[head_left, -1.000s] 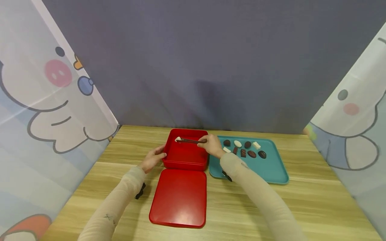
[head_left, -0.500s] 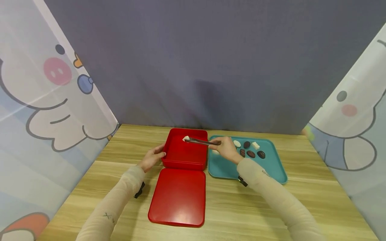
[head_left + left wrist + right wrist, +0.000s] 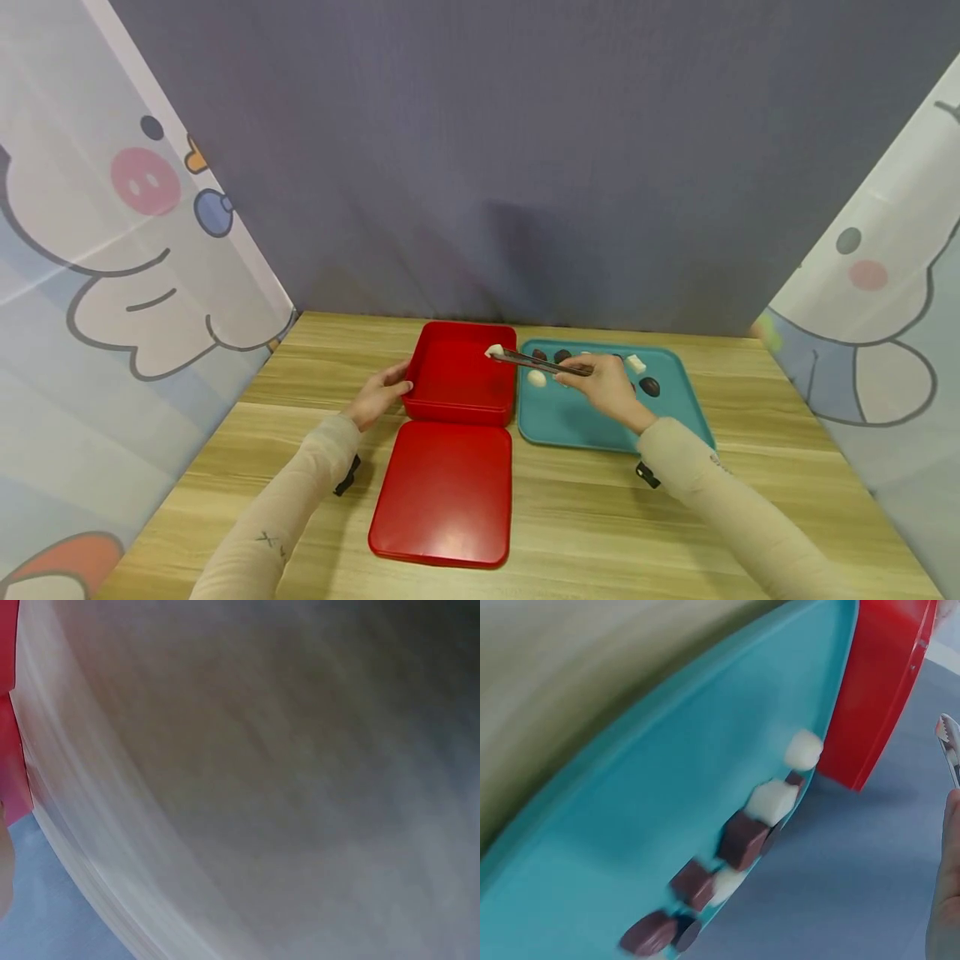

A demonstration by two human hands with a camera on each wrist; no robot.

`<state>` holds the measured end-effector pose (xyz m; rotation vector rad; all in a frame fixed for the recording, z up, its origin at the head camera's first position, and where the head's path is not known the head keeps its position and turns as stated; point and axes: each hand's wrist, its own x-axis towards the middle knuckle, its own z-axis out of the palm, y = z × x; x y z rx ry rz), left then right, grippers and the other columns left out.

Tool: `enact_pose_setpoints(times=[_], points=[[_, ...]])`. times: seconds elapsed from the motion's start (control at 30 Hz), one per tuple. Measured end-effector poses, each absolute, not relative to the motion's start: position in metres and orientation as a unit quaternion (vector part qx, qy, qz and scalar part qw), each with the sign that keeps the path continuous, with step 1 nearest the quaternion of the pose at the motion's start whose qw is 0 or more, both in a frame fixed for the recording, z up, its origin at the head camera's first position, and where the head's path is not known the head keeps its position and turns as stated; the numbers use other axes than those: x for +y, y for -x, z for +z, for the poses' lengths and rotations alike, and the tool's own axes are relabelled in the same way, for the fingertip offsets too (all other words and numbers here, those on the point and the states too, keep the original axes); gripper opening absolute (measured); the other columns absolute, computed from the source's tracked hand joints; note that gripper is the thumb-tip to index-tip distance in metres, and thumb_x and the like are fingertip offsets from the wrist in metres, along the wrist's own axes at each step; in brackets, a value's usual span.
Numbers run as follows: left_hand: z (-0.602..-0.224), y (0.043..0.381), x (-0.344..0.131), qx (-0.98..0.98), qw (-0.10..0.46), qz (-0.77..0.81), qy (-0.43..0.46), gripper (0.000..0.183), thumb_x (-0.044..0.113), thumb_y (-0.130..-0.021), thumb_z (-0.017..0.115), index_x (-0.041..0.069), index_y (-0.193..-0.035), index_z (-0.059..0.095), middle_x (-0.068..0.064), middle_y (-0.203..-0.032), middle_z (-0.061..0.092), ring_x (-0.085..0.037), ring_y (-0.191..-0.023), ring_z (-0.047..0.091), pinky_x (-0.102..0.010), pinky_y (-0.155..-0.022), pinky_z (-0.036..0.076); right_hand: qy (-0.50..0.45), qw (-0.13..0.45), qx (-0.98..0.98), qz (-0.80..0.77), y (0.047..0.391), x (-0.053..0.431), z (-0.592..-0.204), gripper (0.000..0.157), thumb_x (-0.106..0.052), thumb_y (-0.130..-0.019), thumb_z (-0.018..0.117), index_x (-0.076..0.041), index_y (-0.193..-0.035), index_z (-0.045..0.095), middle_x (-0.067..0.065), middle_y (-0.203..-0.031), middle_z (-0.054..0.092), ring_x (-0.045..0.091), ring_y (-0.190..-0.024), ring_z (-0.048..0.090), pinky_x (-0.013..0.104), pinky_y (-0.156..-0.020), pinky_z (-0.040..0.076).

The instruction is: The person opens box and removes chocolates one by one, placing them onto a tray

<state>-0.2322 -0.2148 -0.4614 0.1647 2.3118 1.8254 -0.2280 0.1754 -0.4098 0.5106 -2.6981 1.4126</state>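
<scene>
In the head view my right hand (image 3: 606, 385) grips slim metal tongs (image 3: 543, 362), holding them over the tray's left part. Their pale end (image 3: 495, 352) is above the right side of the red box (image 3: 457, 414). That end looks serrated in the right wrist view, and I cannot tell whether a piece sits in it. My left hand (image 3: 375, 397) rests against the box's left side, fingers fairly straight. The box interior shows bare red. Several dark and white chocolates, among them a white oval (image 3: 536, 378) and a dark one (image 3: 649, 386), lie on the teal tray (image 3: 577, 425); my hand hides some.
A flat red lid (image 3: 442, 492) lies on the wooden table (image 3: 585, 517), in front of the box. A grey curtain (image 3: 480, 167) closes off the back, and printed cloths hang at both sides. Box and tray stand side by side, nearly touching.
My right hand and the tongs have moved right, from over the red box to over the tray. The left hand, box and lid stay in place.
</scene>
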Motion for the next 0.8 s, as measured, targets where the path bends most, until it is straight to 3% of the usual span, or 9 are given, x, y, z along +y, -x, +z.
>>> enact_pose_setpoints(times=[0.17,0.4,0.6,0.8], points=[[-0.462,0.232,-0.214,0.779,0.098,0.617,-0.059,0.058,0.008,-0.094,0.046,0.002,-0.146,0.021,-0.02,-0.149,0.024,-0.033,-0.136,0.025,-0.047,-0.109,0.027,-0.144,0.029,-0.883,0.447,0.218,0.2,-0.412,0.029,-0.03,-0.08,0.07,-0.01,-0.101,0.07,0.009,-0.097,0.068,0.029,-0.079,0.062,0.027,-0.053,0.044],[-0.461,0.234,-0.214,0.788,0.095,0.606,-0.055,0.058,0.007,-0.094,0.046,0.001,-0.146,0.02,-0.022,-0.148,0.024,-0.034,-0.136,0.025,-0.047,-0.108,0.028,-0.139,0.051,-0.897,0.415,0.203,0.232,-0.421,0.029,-0.029,-0.082,0.068,-0.009,-0.101,0.07,0.01,-0.094,0.069,0.021,-0.068,0.059,0.025,-0.049,0.041],[-0.461,0.232,-0.214,0.784,0.091,0.612,-0.053,0.057,0.007,-0.094,0.047,0.001,-0.145,0.022,-0.02,-0.148,0.025,-0.034,-0.136,0.025,-0.047,-0.109,0.026,-0.138,0.059,-0.908,0.39,0.197,0.248,-0.428,0.03,-0.029,-0.081,0.069,-0.006,-0.101,0.07,0.015,-0.102,0.067,0.017,-0.072,0.06,0.023,-0.052,0.043],[-0.461,0.231,-0.214,0.784,0.091,0.612,-0.056,0.058,0.008,-0.094,0.047,0.002,-0.145,0.022,-0.02,-0.148,0.025,-0.033,-0.136,0.024,-0.047,-0.11,0.025,-0.142,0.059,-0.915,0.373,0.194,0.254,-0.433,0.028,-0.027,-0.08,0.07,-0.006,-0.098,0.071,0.012,-0.094,0.069,0.008,-0.059,0.053,0.022,-0.049,0.04]])
